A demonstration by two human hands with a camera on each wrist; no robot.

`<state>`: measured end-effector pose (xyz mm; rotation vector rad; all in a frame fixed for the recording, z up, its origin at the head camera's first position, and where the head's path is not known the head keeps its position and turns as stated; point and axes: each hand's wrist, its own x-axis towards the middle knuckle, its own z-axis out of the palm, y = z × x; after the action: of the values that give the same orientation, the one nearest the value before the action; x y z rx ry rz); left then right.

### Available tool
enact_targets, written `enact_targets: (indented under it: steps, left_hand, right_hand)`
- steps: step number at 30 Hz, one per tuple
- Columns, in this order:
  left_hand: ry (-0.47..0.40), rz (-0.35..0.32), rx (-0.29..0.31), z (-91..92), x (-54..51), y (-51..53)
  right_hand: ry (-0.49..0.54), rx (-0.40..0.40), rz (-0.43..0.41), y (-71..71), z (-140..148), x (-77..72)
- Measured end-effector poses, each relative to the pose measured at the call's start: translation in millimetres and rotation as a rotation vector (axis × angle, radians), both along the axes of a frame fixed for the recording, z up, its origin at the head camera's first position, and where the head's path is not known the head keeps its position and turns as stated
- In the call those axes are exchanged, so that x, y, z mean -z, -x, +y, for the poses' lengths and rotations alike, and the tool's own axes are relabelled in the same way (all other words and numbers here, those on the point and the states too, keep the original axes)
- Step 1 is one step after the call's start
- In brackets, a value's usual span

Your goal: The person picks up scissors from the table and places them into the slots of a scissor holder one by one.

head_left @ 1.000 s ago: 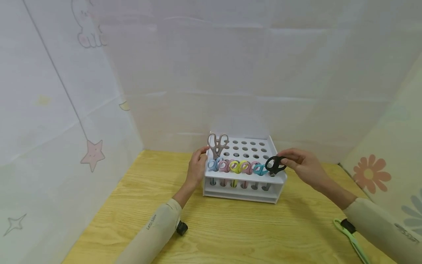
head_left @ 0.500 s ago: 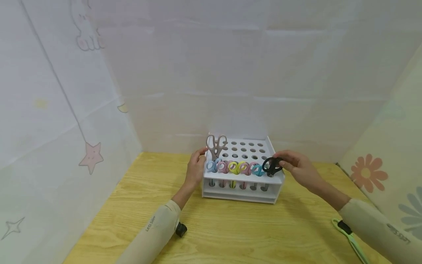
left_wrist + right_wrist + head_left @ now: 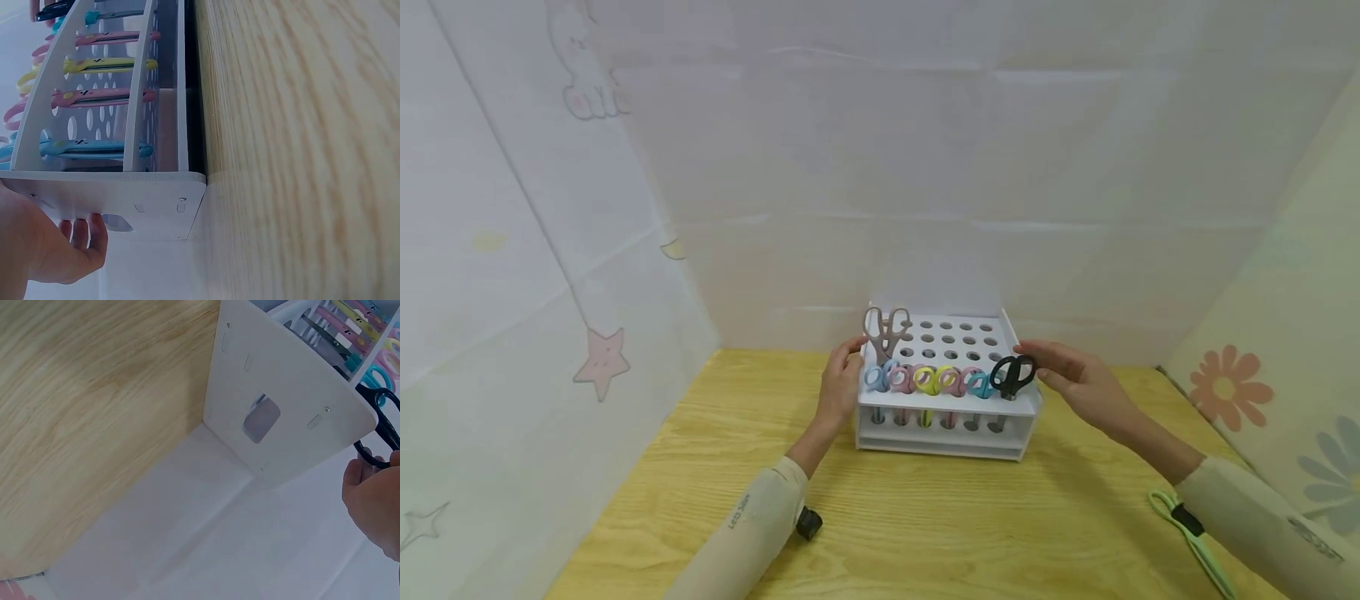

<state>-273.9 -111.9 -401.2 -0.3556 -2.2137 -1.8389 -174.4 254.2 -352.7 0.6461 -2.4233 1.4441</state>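
A white tiered rack [image 3: 940, 450] stands on the table with scissors upright in its front row of holes. Along that row are light blue scissors [image 3: 876, 379], yellow scissors [image 3: 927, 382], pink scissors [image 3: 953, 382] and teal scissors [image 3: 980, 385]. Taupe-handled scissors [image 3: 886, 332] rise behind the left end. My left hand [image 3: 841, 379] holds the rack's left side panel [image 3: 144, 200], bent fingers against its outer face. At the right end, my right hand [image 3: 1075, 383] has thumb and fingers at the loop of black scissors [image 3: 380, 422], whose blades stand in a hole.
Several round holes [image 3: 949, 339] in the rack's upper rows hold no scissors. A light green strap [image 3: 1198, 546] lies by the right sleeve on the wooden table [image 3: 925, 525]. Patterned cloth walls [image 3: 602, 367] surround the back and sides.
The black scissors have turned slightly and stand more upright at the right end, and my right fingers cover less of the loop. My left hand stays at the rack's side.
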Motion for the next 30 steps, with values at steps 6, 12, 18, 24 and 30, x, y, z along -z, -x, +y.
enact_targets:
  steps: [6, 12, 18, 24, 30]
  left_hand:
    - [0.000, 0.004, 0.005, -1.5, -1.4, 1.7]
    - [0.012, -0.007, 0.002, -3.4, -2.9, 2.1]
    - [0.013, -0.001, 0.005, -2.1, -5.3, 3.7]
    - [0.018, 0.003, 0.013, -0.3, -6.2, 5.6]
    - [0.011, 0.010, 0.027, -0.6, -10.8, 7.0]
  right_hand:
    - [-0.023, 0.052, -0.016, -14.8, 8, 0.2]
    - [-0.014, 0.057, -0.018, -24.8, 26, 9.1]
    - [-0.032, 0.102, -0.034, -37.5, 50, 19.2]
    - [-0.058, 0.152, -0.097, -55.2, 75, 31.9]
    - [-0.147, 0.188, -0.185, -68.9, 98, 39.7]
